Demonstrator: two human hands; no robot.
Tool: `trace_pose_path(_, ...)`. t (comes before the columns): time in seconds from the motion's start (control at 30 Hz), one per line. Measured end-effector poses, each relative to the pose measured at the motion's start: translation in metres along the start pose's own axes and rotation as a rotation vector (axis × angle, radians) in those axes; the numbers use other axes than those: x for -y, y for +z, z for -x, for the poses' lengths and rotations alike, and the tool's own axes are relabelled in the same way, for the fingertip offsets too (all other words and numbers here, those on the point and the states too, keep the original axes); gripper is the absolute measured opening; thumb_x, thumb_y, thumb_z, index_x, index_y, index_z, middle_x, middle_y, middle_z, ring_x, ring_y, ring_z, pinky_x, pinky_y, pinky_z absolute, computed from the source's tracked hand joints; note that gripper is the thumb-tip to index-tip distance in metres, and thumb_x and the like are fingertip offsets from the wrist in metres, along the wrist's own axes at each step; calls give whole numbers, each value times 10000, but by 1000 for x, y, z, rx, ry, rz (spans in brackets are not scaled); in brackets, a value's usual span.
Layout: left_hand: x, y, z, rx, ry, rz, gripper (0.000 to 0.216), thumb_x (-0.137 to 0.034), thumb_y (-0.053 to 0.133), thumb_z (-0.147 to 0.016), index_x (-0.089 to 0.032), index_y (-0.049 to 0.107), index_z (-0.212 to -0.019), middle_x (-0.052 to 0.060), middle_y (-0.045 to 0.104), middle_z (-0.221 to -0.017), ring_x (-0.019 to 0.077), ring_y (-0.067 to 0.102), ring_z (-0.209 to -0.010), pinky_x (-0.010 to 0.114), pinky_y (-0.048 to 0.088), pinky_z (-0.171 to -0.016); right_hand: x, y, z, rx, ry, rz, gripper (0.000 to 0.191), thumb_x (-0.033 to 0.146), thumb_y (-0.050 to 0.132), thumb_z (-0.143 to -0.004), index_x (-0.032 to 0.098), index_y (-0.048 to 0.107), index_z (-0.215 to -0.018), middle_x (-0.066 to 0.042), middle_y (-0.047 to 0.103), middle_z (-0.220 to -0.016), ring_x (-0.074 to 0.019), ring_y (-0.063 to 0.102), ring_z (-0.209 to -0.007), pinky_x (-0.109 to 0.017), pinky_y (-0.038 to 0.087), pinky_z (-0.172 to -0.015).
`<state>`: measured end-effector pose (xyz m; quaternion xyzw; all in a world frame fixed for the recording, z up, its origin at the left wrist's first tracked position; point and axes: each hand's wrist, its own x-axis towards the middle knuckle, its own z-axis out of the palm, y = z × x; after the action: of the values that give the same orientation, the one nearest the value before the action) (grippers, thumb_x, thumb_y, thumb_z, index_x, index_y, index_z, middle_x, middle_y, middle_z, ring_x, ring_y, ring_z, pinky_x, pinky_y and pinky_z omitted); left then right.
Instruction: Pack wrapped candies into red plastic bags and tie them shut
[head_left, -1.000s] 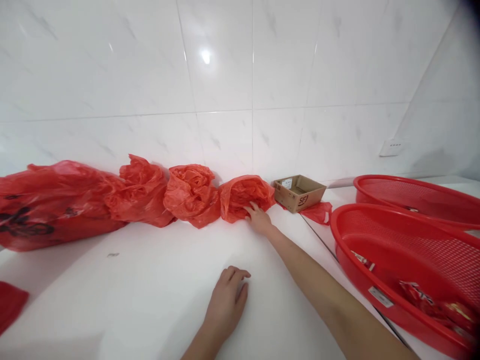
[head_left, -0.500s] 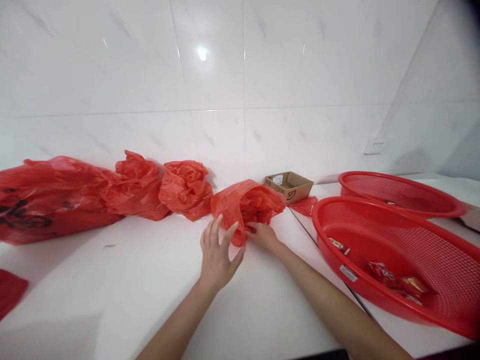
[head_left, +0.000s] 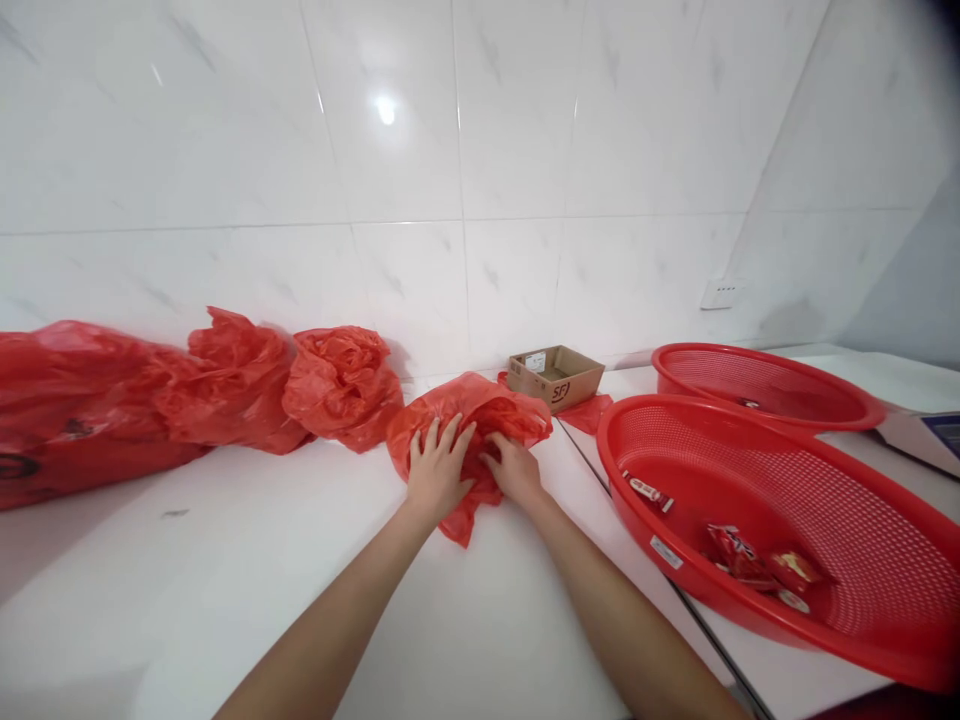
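Observation:
A crumpled red plastic bag (head_left: 495, 405) lies on the white counter (head_left: 225, 580) in front of me. My left hand (head_left: 436, 470) rests on its left side with fingers spread over the plastic. My right hand (head_left: 514, 468) grips the bag's right part, fingers curled into the folds. Both hands touch the same bag.
More red plastic bags (head_left: 341, 385) line the tiled wall to the left, the largest (head_left: 67, 410) at far left. A small cardboard box (head_left: 553, 376) stands by the wall. Two red mesh baskets (head_left: 757, 480) (head_left: 765, 385) sit at right; the near one holds a few wrapped packets (head_left: 739, 555).
My right hand has pulled the bag away from the wall toward me. My left hand rose from the counter and came down on the bag. The view has shifted right.

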<state>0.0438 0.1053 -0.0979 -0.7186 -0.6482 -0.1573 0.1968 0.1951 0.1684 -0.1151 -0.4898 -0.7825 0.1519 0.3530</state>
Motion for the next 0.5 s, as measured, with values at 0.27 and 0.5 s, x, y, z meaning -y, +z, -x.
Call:
trace_pose_path(0.27,10,15,-33,26,-54,6,862,-200,641,-757,-215,227,-1513,112,370,-1519,320,270,-1406,521,240,-1111,21,-38,12,-489,-227,-427,125,281,513,-883,194,532,-795,-1,550,-780,-130,514,-699,-256,427,-668)
trace_pose_path(0.5,27,26,-88,49,-127,84,529,-106,393,-882,-192,465,-1398,95,359,-1528,288,204,-1445,468,132,-1170,27,-62,18,-739,-205,-629,126,279,569,-858,191,512,-787,11,485,-755,-119,456,-661,-255,399,-624)
